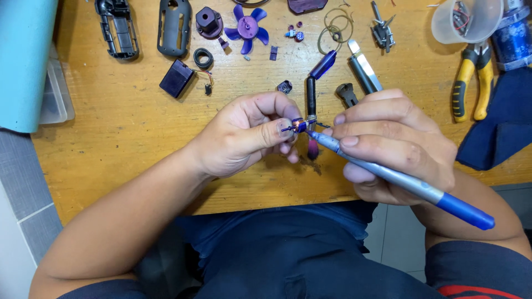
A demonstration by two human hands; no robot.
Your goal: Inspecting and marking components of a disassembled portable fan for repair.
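Note:
My left hand (246,133) pinches a tiny motor rotor (299,125) with copper windings between thumb and fingertips, above the wooden table (127,122). My right hand (396,147) grips a grey and blue pen-shaped tool (399,180) like a pencil. Its tip touches the rotor from the right. Under the hands lies a black and purple screwdriver (312,91), partly hidden by the fingers.
Scattered fan parts lie at the back: a purple fan blade (246,27), two black casing halves (174,25), a dark battery block (177,77), wire coils (334,26). Yellow-handled pliers (471,83), a clear plastic cup (465,19) and a dark blue cloth (499,122) sit at right. A teal object (25,61) stands at left.

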